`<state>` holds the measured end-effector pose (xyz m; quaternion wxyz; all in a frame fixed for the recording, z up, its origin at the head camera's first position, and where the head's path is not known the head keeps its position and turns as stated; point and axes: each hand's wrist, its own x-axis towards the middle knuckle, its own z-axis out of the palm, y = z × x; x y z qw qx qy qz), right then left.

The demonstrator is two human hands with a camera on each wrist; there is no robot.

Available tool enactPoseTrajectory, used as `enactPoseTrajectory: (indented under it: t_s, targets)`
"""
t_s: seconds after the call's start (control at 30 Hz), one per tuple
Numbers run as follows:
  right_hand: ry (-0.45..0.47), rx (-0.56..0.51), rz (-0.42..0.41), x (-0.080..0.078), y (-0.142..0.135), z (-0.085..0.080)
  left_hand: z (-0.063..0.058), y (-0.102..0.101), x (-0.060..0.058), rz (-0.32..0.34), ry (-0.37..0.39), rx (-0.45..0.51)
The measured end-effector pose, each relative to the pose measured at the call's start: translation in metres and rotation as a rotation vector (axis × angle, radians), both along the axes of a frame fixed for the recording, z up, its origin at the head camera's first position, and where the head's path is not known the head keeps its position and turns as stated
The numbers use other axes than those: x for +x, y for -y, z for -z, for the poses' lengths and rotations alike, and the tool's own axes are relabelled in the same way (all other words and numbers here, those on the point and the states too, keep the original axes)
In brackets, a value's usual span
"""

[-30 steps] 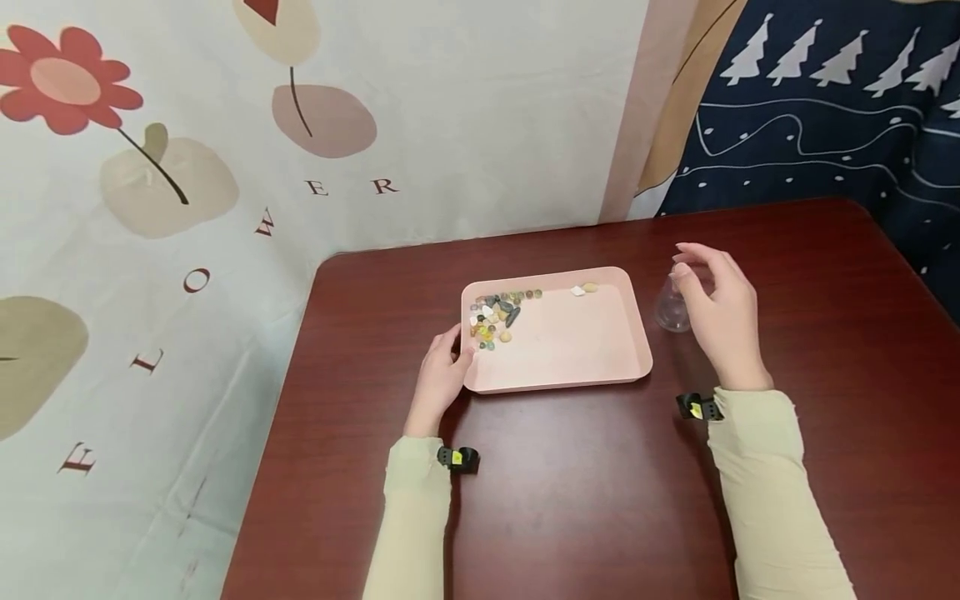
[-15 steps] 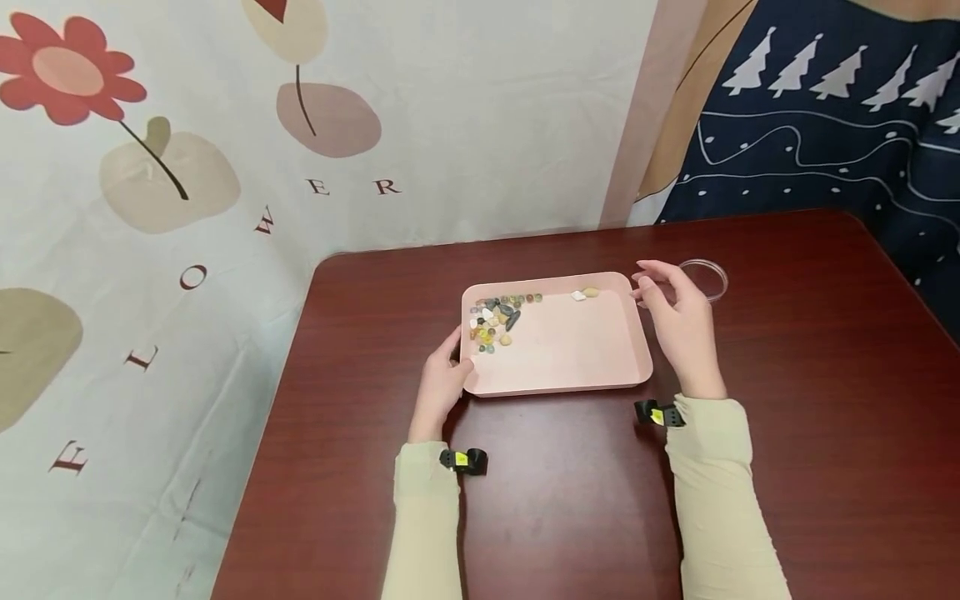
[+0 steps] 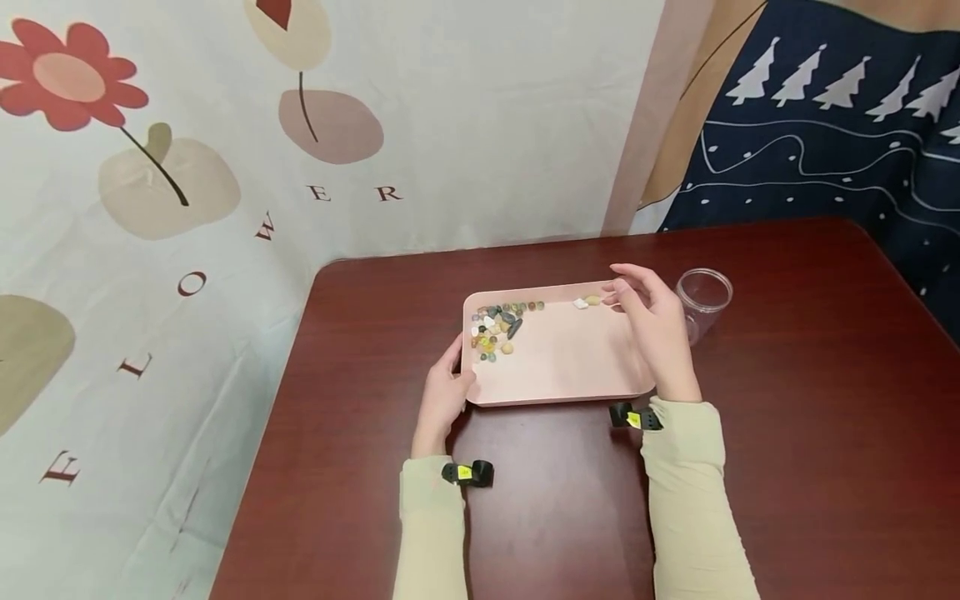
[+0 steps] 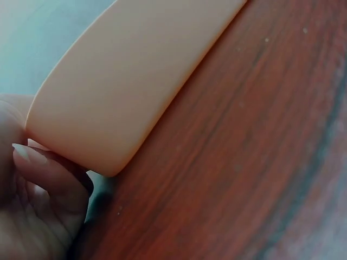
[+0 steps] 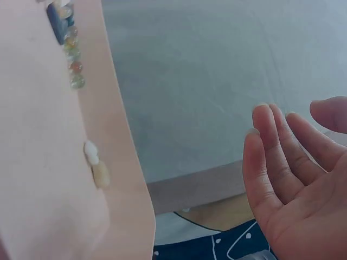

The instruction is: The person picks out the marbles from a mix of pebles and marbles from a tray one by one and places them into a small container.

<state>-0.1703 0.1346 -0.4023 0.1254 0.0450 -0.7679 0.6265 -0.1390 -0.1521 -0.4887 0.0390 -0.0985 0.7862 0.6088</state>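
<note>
A shallow pink tray (image 3: 562, 367) lies on the table, and my left hand (image 3: 442, 400) grips its left edge near the front corner. In the left wrist view the thumb and fingers (image 4: 49, 173) pinch the tray's wall. Small stones and glass marbles (image 3: 498, 329) cluster in the tray's left part, with a row of marbles (image 5: 75, 59) along the back wall. A white pebble (image 5: 91, 151) and a yellowish pebble (image 5: 101, 174) sit near the back right corner. Over the right side of the tray hovers my right hand (image 3: 660, 333), its fingers loosely extended and holding nothing.
Just right of my right hand stands a clear jar (image 3: 705, 304), partly hidden by that hand. The dark red table (image 3: 555, 517) meets a white flower-printed curtain (image 3: 480, 150) at the back and a navy tree-printed cloth (image 3: 810, 142) at the right.
My right hand has left the clear jar and moved leftward over the tray's right side. My left hand keeps its grip on the tray. The stones stay put.
</note>
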Motion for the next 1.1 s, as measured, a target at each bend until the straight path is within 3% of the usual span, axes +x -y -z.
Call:
enactPoseTrajectory:
  t_s: [0.23,0.5,0.63,0.77,0.9,1.1]
  targets:
    - [0.014,-0.014,-0.03,-0.002,0.009,0.0,0.003,-0.003,0.003,0.013,-0.03,0.014]
    - [0.022,0.004,-0.116,-0.007,0.024,0.013,-0.003,-0.007,0.008,0.026,-0.016,0.035]
    - [0.038,-0.068,-0.161,-0.01,0.035,0.021,-0.015,-0.005,0.013,0.056,-0.016,0.08]
    - [0.13,-0.14,-0.215,-0.01,0.046,0.029,-0.025,-0.003,0.018,0.095,-0.008,0.089]
    - [0.2,-0.171,-0.241,-0.012,0.053,0.037,-0.027,-0.001,0.018,0.117,-0.009,0.112]
    - [0.211,-0.264,-0.238,-0.016,0.054,0.045,-0.025,-0.002,0.012,0.102,-0.055,0.128]
